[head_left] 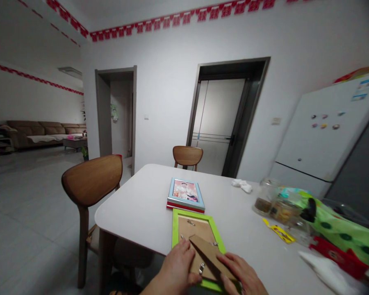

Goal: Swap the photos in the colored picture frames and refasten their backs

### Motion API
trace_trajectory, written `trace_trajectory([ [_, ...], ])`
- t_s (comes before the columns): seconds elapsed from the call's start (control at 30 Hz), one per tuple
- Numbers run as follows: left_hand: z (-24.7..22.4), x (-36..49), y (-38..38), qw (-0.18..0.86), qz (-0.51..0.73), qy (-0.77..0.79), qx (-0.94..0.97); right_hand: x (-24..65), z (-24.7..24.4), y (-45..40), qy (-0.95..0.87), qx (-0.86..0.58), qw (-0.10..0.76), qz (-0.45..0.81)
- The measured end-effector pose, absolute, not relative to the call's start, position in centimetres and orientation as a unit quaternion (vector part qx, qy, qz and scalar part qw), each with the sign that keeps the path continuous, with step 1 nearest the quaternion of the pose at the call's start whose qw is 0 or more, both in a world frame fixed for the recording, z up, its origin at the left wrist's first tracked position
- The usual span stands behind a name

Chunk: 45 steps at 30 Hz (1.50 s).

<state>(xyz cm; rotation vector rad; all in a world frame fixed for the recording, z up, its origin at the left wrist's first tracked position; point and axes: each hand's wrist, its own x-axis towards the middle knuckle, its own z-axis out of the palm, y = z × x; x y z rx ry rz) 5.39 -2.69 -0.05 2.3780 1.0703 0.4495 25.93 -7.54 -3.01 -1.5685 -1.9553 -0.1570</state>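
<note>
A green picture frame [175, 229] lies face down at the table's near edge, its brown backing board [195, 235] and several small metal clips showing. From the backing rises a brown stand flap [213, 256], tilted up at an angle. My left hand [176, 266] grips the frame's left side, fingers and thumb bent over the backing near the flap. On the right, my right hand [244, 274] holds the flap's edge between thumb and fingers. Just beyond lies a stack of frames, a light blue one [171, 192] with a photo on top of a red one [184, 207].
The white table [141, 209] also bears a crumpled white tissue [242, 185], glass jars [264, 200], a yellow packet [281, 233] and a green bag [344, 231] along the right. Wooden chairs stand at the left [94, 180] and far side [187, 155]. A white fridge [322, 135] is behind.
</note>
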Motion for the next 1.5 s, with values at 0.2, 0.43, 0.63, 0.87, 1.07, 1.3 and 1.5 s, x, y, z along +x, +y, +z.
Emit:
trace_trajectory([
  [0.2,-0.7,5.5,-2.5,0.199,0.142,0.406,0.880,24.9,-5.3,-6.2,-0.740,-0.601,0.296,-0.059],
  [0.43,-2.2,4.3,-2.4,0.195,0.177,0.390,0.882,23.0,-3.4,-5.5,-0.764,-0.593,0.252,-0.030],
  [0.63,-3.3,2.6,-2.4,0.193,0.278,0.368,0.866,20.3,-2.2,-5.6,-0.832,-0.520,0.192,0.001],
  [0.87,-3.0,2.1,-2.5,0.209,0.322,0.373,0.845,20.0,-2.3,-6.0,-0.847,-0.495,0.194,-0.007],
  [1.07,-3.2,2.4,-2.6,0.201,0.325,0.383,0.841,20.7,-2.7,-6.2,-0.860,-0.467,0.206,-0.005],
  [1.3,-3.6,1.7,-1.4,0.190,0.243,0.361,0.880,19.2,-1.7,-4.7,-0.800,-0.548,0.237,0.062],
  [1.5,-4.0,1.4,-1.5,0.182,0.210,0.369,0.887,18.9,-2.0,-4.4,-0.786,-0.561,0.252,0.069],
])
